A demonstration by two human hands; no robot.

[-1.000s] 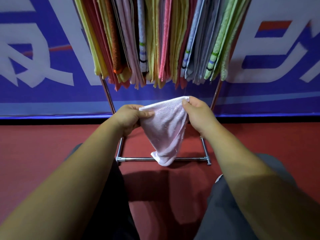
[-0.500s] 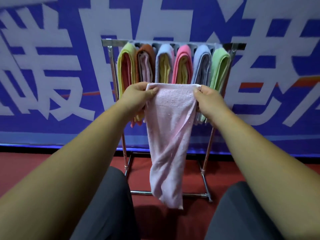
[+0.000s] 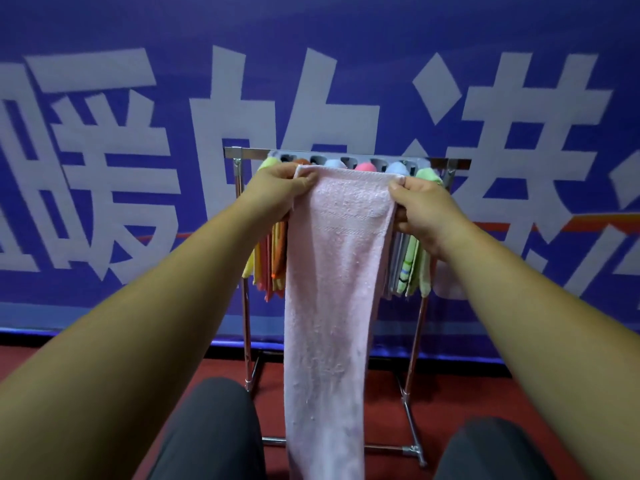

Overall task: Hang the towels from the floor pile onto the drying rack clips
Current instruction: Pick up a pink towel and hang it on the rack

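A long pale pink towel (image 3: 332, 306) hangs straight down in front of me. My left hand (image 3: 277, 192) pinches its top left corner and my right hand (image 3: 420, 206) pinches the top right corner, stretching the top edge flat. The edge sits just below the metal drying rack's (image 3: 242, 154) top bar and its grey clip strip (image 3: 346, 161). Several coloured towels (image 3: 414, 261) hang folded from the clips behind the pink one, mostly hidden by it. The floor pile is out of view.
A blue banner (image 3: 138, 133) with large white characters covers the wall right behind the rack. The rack's chrome legs and base bar (image 3: 412, 448) stand on red floor (image 3: 485, 393). My dark-trousered knees (image 3: 214, 427) are at the bottom.
Both hands have lifted the pink towel from low near the rack's base to the clip bar. It has unfolded to hang full length, and my view has tilted up.
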